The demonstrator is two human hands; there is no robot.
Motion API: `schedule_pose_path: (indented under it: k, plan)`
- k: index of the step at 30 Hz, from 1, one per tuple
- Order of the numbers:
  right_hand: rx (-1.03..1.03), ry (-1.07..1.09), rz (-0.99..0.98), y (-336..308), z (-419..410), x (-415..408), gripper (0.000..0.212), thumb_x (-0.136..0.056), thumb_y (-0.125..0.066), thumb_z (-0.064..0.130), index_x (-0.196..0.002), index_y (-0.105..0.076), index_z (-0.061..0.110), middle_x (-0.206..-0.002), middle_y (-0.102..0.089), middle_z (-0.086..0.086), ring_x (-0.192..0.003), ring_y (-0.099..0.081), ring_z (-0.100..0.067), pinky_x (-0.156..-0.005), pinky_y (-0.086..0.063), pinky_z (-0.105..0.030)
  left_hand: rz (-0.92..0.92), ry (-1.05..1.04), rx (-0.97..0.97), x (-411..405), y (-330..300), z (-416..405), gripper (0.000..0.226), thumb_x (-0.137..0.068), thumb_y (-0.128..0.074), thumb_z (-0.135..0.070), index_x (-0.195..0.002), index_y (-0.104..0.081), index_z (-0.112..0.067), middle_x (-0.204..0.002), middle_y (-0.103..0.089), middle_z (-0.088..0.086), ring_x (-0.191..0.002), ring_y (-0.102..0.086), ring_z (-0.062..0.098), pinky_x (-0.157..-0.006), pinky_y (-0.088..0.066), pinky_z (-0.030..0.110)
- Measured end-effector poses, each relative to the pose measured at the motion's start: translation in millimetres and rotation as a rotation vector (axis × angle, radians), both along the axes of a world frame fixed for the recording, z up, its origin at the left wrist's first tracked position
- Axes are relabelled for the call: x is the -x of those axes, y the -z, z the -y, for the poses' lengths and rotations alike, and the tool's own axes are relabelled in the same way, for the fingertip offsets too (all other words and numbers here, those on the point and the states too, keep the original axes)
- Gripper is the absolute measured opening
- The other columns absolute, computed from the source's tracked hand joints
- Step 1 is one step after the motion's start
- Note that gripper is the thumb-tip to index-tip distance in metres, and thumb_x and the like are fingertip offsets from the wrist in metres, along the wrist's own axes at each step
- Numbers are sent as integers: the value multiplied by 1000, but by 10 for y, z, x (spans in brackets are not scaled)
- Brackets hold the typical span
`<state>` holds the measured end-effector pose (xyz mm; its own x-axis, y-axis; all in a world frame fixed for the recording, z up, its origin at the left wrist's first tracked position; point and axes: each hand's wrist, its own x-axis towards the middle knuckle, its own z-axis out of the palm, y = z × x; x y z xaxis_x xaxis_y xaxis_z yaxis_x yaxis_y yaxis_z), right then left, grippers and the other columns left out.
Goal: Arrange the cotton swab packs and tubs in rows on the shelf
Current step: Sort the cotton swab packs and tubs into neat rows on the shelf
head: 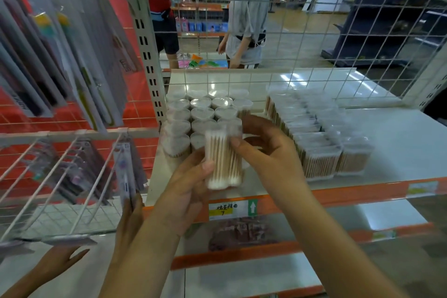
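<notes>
The scene is evenly lit from overhead; bright glare patches are reflected on the white shelf [387, 143] and on the clear tub lids [208, 104]. Shadows are soft. Straight lines are bowed by wide-angle distortion, and the hanging packs [60, 60] at left are smeared by blur.

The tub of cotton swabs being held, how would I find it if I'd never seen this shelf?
Find the white shelf with the orange front edge. At its left end stands a block of heart-topped tubs. Just in front, above the price label, both hands, left and right, hold one tub of cotton swabs: the only one lifted off the shelf.
</notes>
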<state>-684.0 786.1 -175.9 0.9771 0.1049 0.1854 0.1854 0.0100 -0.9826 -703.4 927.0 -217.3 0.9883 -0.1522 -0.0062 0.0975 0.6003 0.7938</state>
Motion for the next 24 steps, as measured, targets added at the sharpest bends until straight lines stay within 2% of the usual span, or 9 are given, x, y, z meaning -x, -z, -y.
schedule_pose_path:
  k: [3, 5, 8, 11, 14, 18, 21, 24]
  plan:
    - [50, 77, 46, 45, -8, 60, 49, -75, -70, 29, -120, -55, 18, -113, -60, 1, -98, -61, -14, -75, -53, -25, 112, -205, -142, 21, -20, 64, 64, -46, -81, -29, -106, -60, -18, -93, -71, -1, -86, -68, 16, -64, -54, 25]
    - [24, 58, 58, 30, -20, 119, 59, -66, -68, 40, -119, -56, 17, -108, -62, 0, -94, -62, -11, -69, -53, -21, 182, -314, -317, 49, -47, 110, 53, -58, -75, -25, -108, -56, -24, -94, -70, -8, -90, -67, 10, -67, -52, 19]
    - [-25, -2, 60, -21, -45, 182, 59, -60, -69, 36, -116, -55, 25, -103, -62, 7, -85, -63, 0, -60, -50, -14, 294, -406, -503, 108, -103, 217, 48, -68, -69, -15, -111, -52, -25, -97, -67, -5, -89, -65, 3, -67, -49, 12]
    - [41, 6, 75, -10, -68, 207, 58, -65, -76, 28, -116, -50, 34, -109, -58, 14, -93, -60, 3, -65, -53, -16, 335, -443, -592, 155, -93, 317, 53, -70, -73, -9, -113, -50, -29, -104, -62, -8, -91, -63, -4, -66, -48, 8]
    - [72, 48, 64, 4, -30, 203, 63, -72, -75, 17, -124, -46, 37, -117, -55, 12, -100, -58, -5, -75, -56, -23, 355, -408, -663, 178, -68, 318, 52, -68, -70, -19, -112, -50, -39, -116, -58, -6, -102, -58, -1, -72, -48, 9]
    - [-77, -8, -2, -19, 94, 144, 65, -73, -72, 2, -122, -46, 35, -117, -57, 0, -99, -62, -12, -73, -54, -22, 322, -262, -590, 141, -47, 173, 54, -66, -81, -27, -114, -56, -31, -119, -59, 3, -103, -61, 9, -76, -51, 17]
    - [-152, -127, -42, -15, 144, 124, 74, -67, -76, 2, -128, -45, 27, -110, -63, -4, -92, -65, -12, -70, -53, -22, 291, -126, -561, 117, -40, 108, 61, -58, -76, -34, -115, -55, -34, -116, -64, -2, -105, -62, 11, -81, -52, 24]
    - [-123, -140, -65, -3, 164, 136, 68, -65, -79, 9, -122, -49, 30, -110, -63, -4, -95, -65, -13, -71, -53, -22, 284, -119, -596, 128, -39, 108, 62, -59, -79, -33, -116, -54, -34, -114, -66, -6, -105, -62, 9, -83, -53, 24]
